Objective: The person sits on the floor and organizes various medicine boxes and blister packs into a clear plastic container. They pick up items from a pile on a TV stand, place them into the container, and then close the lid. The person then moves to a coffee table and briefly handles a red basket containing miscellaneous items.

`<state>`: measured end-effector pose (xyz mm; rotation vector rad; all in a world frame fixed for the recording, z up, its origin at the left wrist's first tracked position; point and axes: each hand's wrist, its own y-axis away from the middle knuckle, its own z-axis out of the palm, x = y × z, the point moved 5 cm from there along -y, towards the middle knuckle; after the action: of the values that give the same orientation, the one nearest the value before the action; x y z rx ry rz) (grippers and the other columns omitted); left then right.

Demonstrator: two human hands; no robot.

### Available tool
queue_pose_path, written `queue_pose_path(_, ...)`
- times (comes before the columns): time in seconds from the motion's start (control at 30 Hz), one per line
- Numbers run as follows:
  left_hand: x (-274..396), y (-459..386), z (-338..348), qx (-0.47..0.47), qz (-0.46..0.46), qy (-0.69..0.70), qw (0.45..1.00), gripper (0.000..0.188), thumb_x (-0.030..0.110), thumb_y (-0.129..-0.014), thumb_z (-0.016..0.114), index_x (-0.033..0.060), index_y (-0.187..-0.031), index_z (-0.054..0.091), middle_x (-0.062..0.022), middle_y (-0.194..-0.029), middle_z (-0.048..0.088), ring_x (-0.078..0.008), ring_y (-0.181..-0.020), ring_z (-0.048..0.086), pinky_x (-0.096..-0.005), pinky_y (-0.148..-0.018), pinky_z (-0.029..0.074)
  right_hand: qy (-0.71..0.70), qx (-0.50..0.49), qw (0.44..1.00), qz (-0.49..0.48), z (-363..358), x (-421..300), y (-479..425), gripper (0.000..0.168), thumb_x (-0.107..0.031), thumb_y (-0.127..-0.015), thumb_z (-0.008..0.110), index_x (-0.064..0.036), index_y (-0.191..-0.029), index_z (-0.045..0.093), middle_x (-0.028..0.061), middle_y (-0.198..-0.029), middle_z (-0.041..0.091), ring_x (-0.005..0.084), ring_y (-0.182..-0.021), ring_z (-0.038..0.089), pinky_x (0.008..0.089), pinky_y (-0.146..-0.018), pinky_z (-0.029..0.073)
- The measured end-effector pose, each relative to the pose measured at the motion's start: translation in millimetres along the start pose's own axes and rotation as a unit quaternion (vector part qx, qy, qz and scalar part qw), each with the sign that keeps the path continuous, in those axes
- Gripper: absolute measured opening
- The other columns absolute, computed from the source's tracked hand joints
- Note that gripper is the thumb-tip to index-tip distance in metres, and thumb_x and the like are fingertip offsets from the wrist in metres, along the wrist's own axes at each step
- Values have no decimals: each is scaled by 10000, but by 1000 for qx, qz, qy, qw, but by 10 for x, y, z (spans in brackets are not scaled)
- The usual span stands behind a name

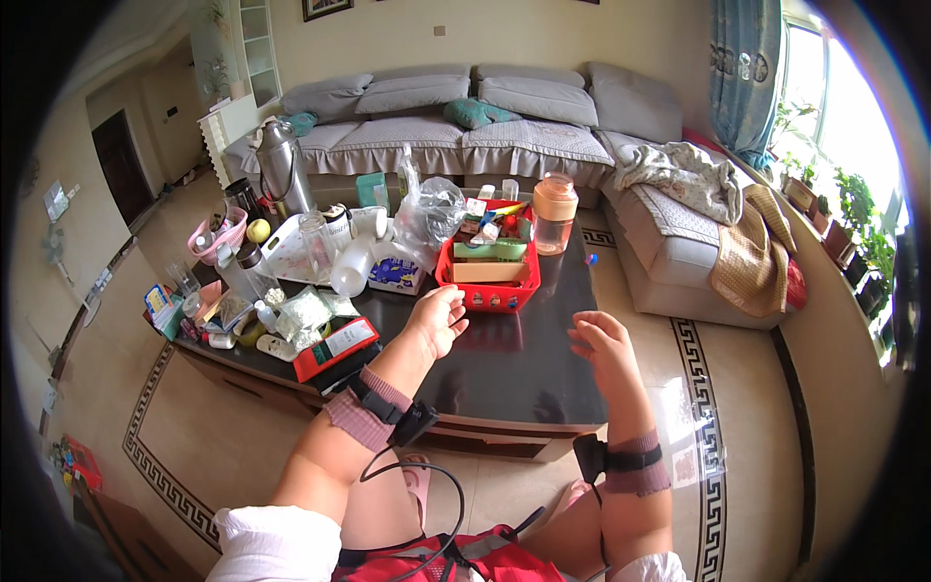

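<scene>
My left hand (436, 320) is held over the dark coffee table (502, 371), fingers loosely curled and apart, with nothing in it. Just beyond it stands a red plastic basket (502, 300) filled with small packets and boxes. My right hand (602, 340) hovers by the table's right edge, its fingers half bent and holding nothing. A bottle with an orange collar (554, 214) stands upright to the right of the basket. Left of the basket are a tissue box (394, 275) and a crumpled clear plastic bag (434, 214). A red and black packet (336, 349) lies near my left forearm.
A white tray (280, 254) with cups and jars, a steel thermos jug (282, 164) and a pink basket (222, 236) crowd the table's left half. Bottles and small packs lie at its left end. A grey sofa (414, 145) stands behind and to the right, with cloths on it.
</scene>
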<state>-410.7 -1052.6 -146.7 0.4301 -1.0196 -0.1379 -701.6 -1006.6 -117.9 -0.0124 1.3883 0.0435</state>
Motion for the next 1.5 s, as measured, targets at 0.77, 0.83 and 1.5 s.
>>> queue_pose_path(0.77, 1972, -1786, -174, 81, 318, -179, 927, 320, 186, -841, 673, -4, -1098, 695, -59, -1022, 690, -160, -908, 610, -277, -856, 453, 98, 14, 994, 40, -290, 117, -188, 202, -147, -928, 627, -20, -1084, 649, 38, -1011, 646, 132, -955, 629, 275, -770, 507)
queue_pose_path(0.83, 2267, -1554, -178, 76, 366, -185, 909, 361, 182, -839, 679, -29, -1131, 677, -56, -1021, 686, -161, -925, 605, -287, -858, 455, 92, 4, 995, 30, -234, 113, -188, 204, -147, -928, 628, -19, -1085, 648, 36, -1011, 646, 130, -954, 628, 274, -770, 506)
queue_pose_path(1.5, 373, -1193, 36, 187, 193, -352, 896, 884, 305, -749, 741, -11, -1458, 318, -238, -1472, 381, -350, -1360, 385, -415, -1099, 357, 95, 14, 995, 30, -291, 78, -82, 248, -185, -919, 639, -17, -1101, 653, 39, -995, 655, 119, -928, 599, 284, -791, 494)
